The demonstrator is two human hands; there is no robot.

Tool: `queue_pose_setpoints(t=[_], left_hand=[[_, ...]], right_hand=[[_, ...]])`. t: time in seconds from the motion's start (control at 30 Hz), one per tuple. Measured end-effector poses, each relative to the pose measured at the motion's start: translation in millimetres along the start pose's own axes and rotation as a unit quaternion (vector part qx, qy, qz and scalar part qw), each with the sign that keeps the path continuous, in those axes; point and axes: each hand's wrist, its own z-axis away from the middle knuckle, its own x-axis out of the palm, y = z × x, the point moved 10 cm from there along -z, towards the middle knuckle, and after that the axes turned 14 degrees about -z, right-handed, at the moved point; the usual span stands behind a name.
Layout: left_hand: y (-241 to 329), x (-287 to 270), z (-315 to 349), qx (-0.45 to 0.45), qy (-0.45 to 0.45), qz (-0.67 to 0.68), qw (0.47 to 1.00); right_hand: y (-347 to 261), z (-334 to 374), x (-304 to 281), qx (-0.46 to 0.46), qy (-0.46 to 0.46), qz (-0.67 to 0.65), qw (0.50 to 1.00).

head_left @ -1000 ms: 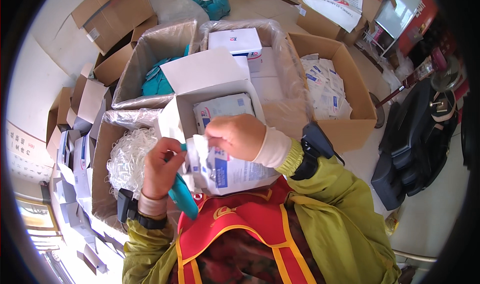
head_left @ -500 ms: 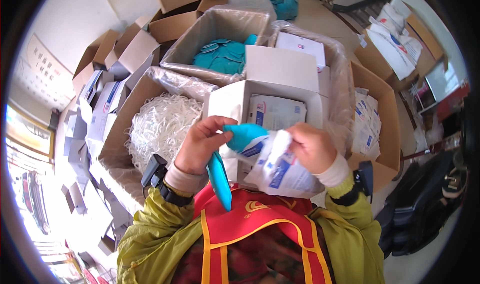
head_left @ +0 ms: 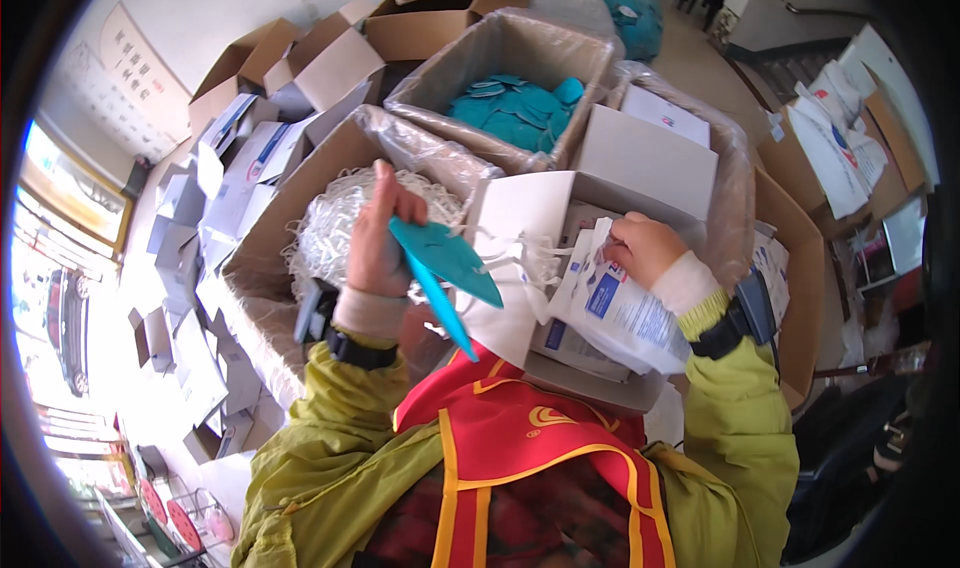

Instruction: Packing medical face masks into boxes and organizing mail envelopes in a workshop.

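Note:
My left hand (head_left: 380, 233) is closed on a teal folded face mask (head_left: 455, 258), a second teal piece (head_left: 440, 308) hanging just below it. White ear straps (head_left: 525, 253) dangle from the mask toward the right. In my right hand (head_left: 650, 253) is a torn white and blue packet (head_left: 630, 303), pinched by its upper edge. That packet is over an open white box (head_left: 645, 158) with more flat packets (head_left: 575, 348) inside. Behind my left hand, a plastic-lined carton (head_left: 255, 258) holds a heap of loose white straps (head_left: 325, 213).
Beyond lies another lined carton (head_left: 430, 83) with many teal masks (head_left: 520, 113). A brown carton (head_left: 800, 298) with packets stands at the right. Emptied boxes (head_left: 265, 158) pile up at the left. A teal-filled plastic bag (head_left: 625, 18) sits on the far floor.
The teal mask has come out of the packet, and my left hand has moved away with it, its straps now showing. The packet stays in my right hand. The whole view has shifted.

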Motion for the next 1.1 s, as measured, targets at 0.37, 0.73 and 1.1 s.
queue_pose_setpoints(t=[0.37,0.73,1.1], left_hand=[[-15,-3,-16,-0.03,0.004,0.057,0.998],[11,77,20,0.025,-0.172,-0.265,0.948],[24,205,105,0.177,-0.435,-0.32,0.823]], right_hand=[[108,-31,57,0.236,-0.058,0.173,0.954],[-10,31,1,-0.037,0.073,-0.046,0.996],[-88,97,-46,-0.065,0.147,-0.12,0.98]])
